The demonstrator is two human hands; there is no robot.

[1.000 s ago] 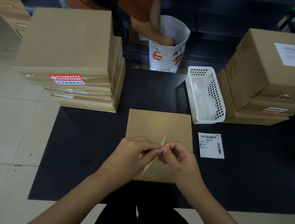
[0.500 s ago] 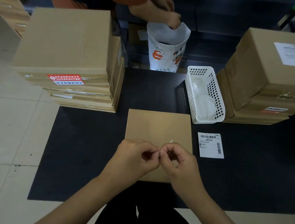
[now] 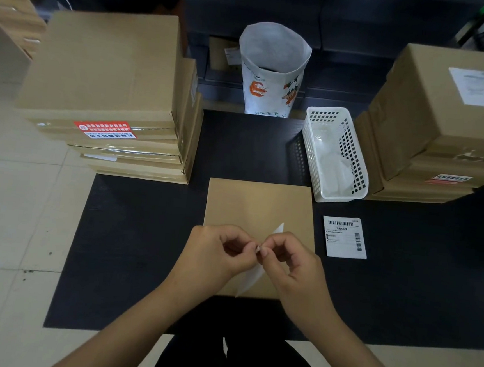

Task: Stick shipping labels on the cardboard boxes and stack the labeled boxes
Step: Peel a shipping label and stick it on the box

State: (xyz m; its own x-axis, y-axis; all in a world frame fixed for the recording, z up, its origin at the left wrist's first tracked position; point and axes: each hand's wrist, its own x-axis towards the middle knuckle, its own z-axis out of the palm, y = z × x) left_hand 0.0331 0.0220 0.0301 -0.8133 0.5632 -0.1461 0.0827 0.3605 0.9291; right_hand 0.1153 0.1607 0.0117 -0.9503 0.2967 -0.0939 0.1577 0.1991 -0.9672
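Note:
A flat cardboard box [image 3: 258,205] lies on the black table [image 3: 130,246] in front of me. Above its near half, my left hand [image 3: 216,251] and my right hand [image 3: 289,260] pinch a white label sheet [image 3: 251,278] held edge-on between their fingertips. One corner of the sheet sticks up above my right hand. A printed shipping label [image 3: 344,236] lies flat on the table just right of the box. A stack of plain boxes [image 3: 103,83] stands at the left. At the right, a stack of boxes [image 3: 433,118] carries a white label on top.
A white perforated basket [image 3: 336,156] holding pale backing sheets stands between the flat box and the right stack. A white paper bag [image 3: 272,69] with orange prints stands open behind the table. Tiled floor lies to the left.
The person in orange who was reaching into the paper bag has left the view. The sheet between my fingers has tilted, and more of it now shows above and below my hands.

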